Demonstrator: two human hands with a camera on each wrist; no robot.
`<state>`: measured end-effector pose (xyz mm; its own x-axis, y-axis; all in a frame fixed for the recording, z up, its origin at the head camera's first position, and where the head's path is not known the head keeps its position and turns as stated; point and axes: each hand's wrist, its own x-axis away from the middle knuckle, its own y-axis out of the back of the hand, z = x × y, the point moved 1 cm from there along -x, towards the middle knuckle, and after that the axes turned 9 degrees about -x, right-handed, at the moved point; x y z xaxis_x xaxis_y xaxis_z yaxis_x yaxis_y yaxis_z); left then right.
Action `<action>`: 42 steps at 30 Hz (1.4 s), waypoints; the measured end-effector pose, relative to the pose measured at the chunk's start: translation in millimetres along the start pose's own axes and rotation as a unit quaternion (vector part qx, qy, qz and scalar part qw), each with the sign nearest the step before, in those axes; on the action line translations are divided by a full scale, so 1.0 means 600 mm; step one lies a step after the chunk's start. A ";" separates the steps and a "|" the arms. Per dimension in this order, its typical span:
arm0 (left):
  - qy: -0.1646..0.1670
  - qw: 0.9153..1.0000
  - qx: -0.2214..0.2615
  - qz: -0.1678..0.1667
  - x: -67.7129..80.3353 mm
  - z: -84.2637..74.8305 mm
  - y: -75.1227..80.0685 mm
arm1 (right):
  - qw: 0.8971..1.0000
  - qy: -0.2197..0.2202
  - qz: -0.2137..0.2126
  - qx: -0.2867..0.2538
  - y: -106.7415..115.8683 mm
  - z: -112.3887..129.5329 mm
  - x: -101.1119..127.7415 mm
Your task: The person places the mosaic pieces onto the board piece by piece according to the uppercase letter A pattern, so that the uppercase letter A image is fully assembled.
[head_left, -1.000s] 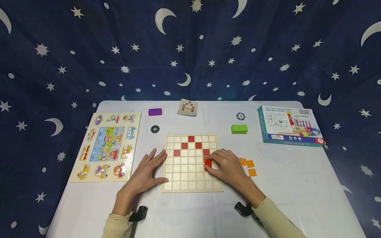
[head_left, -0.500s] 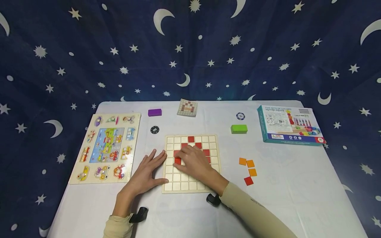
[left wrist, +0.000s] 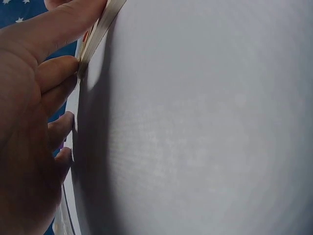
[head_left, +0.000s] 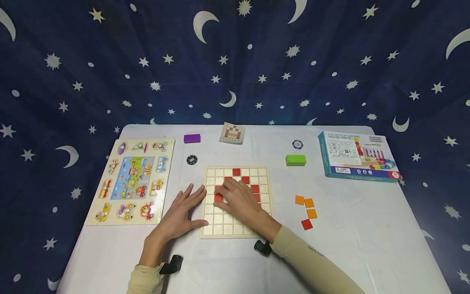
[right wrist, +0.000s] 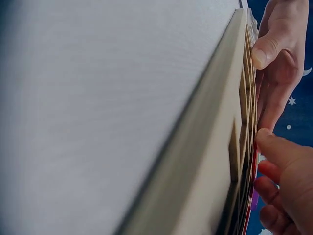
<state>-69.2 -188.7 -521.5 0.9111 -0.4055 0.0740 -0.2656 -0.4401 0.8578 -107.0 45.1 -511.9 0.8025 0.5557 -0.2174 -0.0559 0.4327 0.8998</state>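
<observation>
My right hand [head_left: 238,200] is over the left half of the grid board [head_left: 237,201], fingertips bent down onto a red tile [head_left: 218,198] in the second column, pressing or pinching it, I can't tell which; my left hand [head_left: 181,212] lies flat with fingers spread, touching the board's left edge, thumb at its lower corner; the board sits mid-table [head_left: 349,241], more red tiles in its upper rows; I judge the tile light, thin, stiff and a bit slick, best taken by its opposite edges; loose orange and red tiles [head_left: 307,211] wait to the right, well apart from the board.
</observation>
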 end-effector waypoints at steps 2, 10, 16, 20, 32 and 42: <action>0.002 1.000 0.004 0.003 0.000 -0.001 -0.001 | 1.000 -0.016 0.006 -0.020 0.005 -0.003 0.007; 0.005 1.000 0.003 0.009 0.000 -0.004 -0.001 | 0.995 -0.076 0.008 -0.065 0.048 -0.047 0.082; 0.008 1.000 0.004 0.007 0.001 -0.003 0.004 | 0.993 -0.076 -0.022 -0.084 0.081 -0.096 0.163; 0.008 1.000 0.008 0.008 0.000 -0.004 0.002 | 0.993 -0.081 -0.029 -0.086 0.109 -0.125 0.224; -0.001 1.000 0.003 0.003 -0.001 0.001 0.001 | 0.990 -0.139 0.030 -0.007 0.164 -0.169 0.341; -0.001 1.000 0.009 0.005 0.001 0.001 0.001 | 0.990 -0.143 0.001 -0.012 0.155 -0.159 0.315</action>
<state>-69.2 -189.4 -521.3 0.9075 -0.4122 0.0811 -0.2803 -0.4504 0.8477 -17.4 258.2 -505.2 0.9376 0.3340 -0.0965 -0.0687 0.4500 0.8904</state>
